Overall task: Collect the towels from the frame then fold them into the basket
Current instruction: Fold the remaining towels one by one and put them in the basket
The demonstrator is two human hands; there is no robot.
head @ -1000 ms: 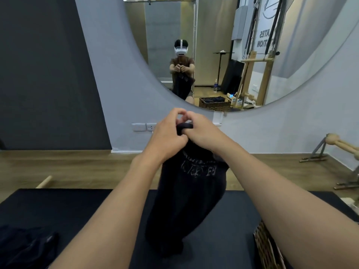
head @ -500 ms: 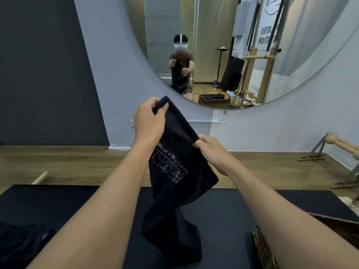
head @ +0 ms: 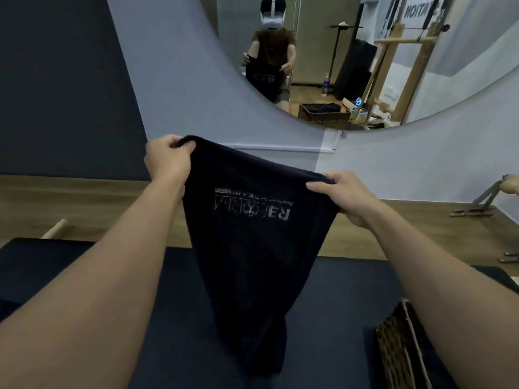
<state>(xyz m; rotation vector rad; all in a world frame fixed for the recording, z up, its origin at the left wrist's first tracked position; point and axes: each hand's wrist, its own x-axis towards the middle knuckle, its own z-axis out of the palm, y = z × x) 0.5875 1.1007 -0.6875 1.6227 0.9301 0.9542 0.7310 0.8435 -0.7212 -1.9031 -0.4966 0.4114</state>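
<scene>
Towel [head: 252,248], dark navy with a printed logo, hangs spread at frame centre, its top corners pinched in the curled fingers of the left hand [head: 167,160] and right hand [head: 339,195]. Folding looks barely started. The next move calls for bringing the corners together evenly, then lowering it into the wicker basket [head: 393,341] at lower right.

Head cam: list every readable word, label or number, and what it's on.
"RE...": large pale print on the dark towel, seen upside down. It is likely "REFORM", but the middle letters are stylised and unclear.
Small line beside that print: too blurred to read.
"NOITA": reversed letters on the banner reflected in the mirror, cut off by the frame edge.
Label on the reflected bottle: too small to read.
</scene>
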